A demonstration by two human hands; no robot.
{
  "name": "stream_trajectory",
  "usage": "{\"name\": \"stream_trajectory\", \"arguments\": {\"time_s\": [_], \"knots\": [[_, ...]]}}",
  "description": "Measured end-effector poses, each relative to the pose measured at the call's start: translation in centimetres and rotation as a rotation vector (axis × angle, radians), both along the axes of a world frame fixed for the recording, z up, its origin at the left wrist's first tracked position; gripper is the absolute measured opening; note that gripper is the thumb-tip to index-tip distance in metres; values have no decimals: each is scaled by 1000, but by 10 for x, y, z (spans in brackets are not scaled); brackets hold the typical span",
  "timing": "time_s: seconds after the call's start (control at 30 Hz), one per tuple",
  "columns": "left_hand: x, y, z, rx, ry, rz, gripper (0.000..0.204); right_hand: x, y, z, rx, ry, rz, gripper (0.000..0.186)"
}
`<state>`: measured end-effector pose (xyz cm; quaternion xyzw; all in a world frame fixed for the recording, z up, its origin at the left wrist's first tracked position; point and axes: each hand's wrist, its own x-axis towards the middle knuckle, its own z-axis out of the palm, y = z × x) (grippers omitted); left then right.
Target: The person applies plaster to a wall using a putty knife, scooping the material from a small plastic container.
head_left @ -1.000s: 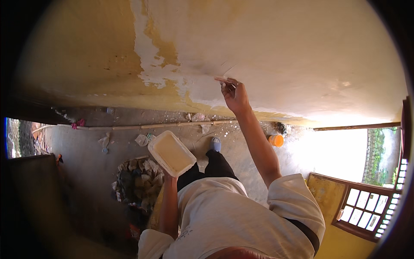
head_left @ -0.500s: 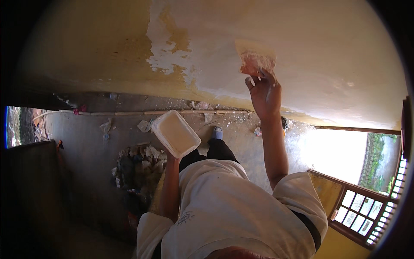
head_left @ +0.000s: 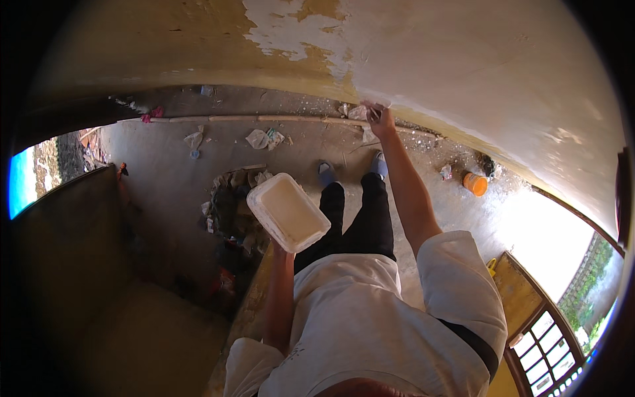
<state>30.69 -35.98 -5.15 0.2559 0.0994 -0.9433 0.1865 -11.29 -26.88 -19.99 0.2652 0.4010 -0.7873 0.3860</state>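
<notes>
My left hand [head_left: 284, 251] grips a white rectangular plastic tub [head_left: 312, 233] from its near end, and pale paste lies over its bottom. My right arm reaches out to the wall [head_left: 456, 73], low down near where it meets the floor. Closed fingers of my right hand [head_left: 381, 122] hold a flat reddish putty spreader [head_left: 376, 104], seen almost edge-on against the wall. Whitish smooth coating covers the wall on the right; a ragged patch [head_left: 284, 30] of white over ochre shows to the left.
A long pole [head_left: 231, 118] lies along the wall's foot among plastic scraps. To the right stands an orange bucket [head_left: 475, 184]. A heap of rubbish [head_left: 231, 198] sits left of the tub. My feet [head_left: 327, 173] are on the grey floor, and a bright doorway [head_left: 536, 225] opens at right.
My right hand has moved down the wall with the spreader, whose face has turned from broad to edge-on. The whole view has shifted, showing more floor, both feet and the orange bucket.
</notes>
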Motion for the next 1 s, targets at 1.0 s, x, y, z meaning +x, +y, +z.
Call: {"name": "stream_trajectory", "arguments": {"time_s": [1.0], "knots": [[-4, 12, 14, 81, 91, -20, 54, 7, 5, 47, 73, 128, -131, 30]]}}
